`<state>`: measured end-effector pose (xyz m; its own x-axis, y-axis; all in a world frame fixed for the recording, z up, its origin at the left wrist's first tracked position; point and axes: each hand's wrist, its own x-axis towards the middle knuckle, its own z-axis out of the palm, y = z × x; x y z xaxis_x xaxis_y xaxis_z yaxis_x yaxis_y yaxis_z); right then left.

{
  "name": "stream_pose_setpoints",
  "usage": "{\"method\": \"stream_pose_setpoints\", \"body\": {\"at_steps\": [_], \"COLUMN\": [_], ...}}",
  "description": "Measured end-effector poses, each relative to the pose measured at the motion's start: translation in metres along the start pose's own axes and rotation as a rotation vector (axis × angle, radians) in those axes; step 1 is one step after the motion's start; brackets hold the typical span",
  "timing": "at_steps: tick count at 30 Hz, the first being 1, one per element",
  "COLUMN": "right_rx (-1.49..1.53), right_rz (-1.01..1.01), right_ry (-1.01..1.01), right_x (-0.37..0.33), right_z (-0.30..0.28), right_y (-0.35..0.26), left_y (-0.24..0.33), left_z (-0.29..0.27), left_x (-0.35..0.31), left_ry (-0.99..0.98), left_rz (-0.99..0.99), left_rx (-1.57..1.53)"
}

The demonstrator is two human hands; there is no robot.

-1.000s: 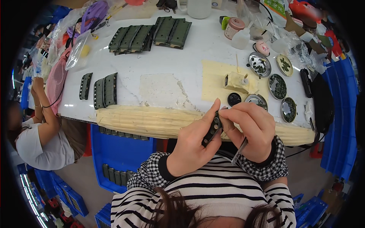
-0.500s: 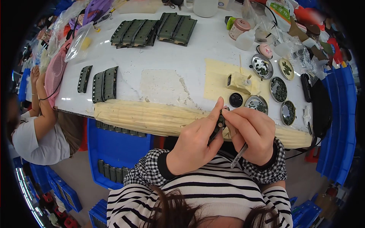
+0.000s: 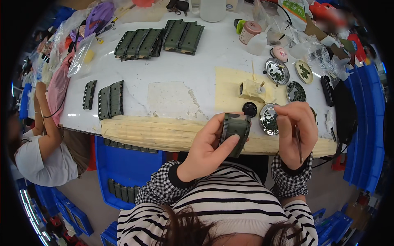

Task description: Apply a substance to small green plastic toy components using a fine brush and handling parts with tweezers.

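My left hand (image 3: 201, 156) is closed round a dark green, ribbed block-shaped part (image 3: 236, 130), thumb across its face, over the front edge of the table. My right hand (image 3: 301, 127) is raised to the right of it, apart from the part, fingers bent. Slim metal tweezers (image 3: 299, 143) lie along its palm, held by the curled fingers. Thumb and forefinger come close together; whether a small piece is between them I cannot make out. Just left of these fingertips, a round metal dish (image 3: 262, 128) holds small dark green pieces. Another dish is mostly hidden behind the hand.
More dishes (image 3: 267, 78) of green bits stand at the right, near a tape-wrapped block (image 3: 251, 91) and a black round cap (image 3: 249, 109). Green ribbed parts (image 3: 111, 100) lie at the left and far side. A blue tray (image 3: 127, 164) sits below the table edge; a person (image 3: 45, 151) is at far left.
My right hand has moved away from the part, rightward to the dishes, with the tweezers. My left hand has turned the part so its ribbed face shows. The view has shifted slightly.
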<state>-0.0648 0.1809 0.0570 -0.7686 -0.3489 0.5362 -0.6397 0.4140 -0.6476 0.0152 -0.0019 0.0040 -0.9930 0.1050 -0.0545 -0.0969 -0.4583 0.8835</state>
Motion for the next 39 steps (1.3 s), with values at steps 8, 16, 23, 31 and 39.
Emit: {"method": "stream_pose_setpoints", "body": {"at_steps": [8,16,23,31,39], "right_rx": [-0.212,-0.216,0.079,0.773,0.743], "right_rz": [-0.001,-0.042,-0.005,0.344,0.324], "right_ry": [-0.03,-0.109,0.146,-0.05,-0.085], "right_x": [0.029,0.034,0.023,0.003,0.003], "right_z": [0.01,0.019,0.001,0.023,0.025], "right_y": [0.039,0.054,0.009,0.002,0.002], "left_y": [0.0,-0.005,-0.009,-0.013,-0.013], "left_z": [0.002,-0.003,-0.002,0.0,0.0], "left_x": [0.01,0.011,0.013,0.015,0.014], "left_ry": [0.075,0.02,-0.033,-0.121,-0.105], "left_rz": [-0.176,-0.242,-0.298,-0.308,-0.318], "left_rx": [-0.329,-0.506,-0.734,-0.842,-0.818]}}
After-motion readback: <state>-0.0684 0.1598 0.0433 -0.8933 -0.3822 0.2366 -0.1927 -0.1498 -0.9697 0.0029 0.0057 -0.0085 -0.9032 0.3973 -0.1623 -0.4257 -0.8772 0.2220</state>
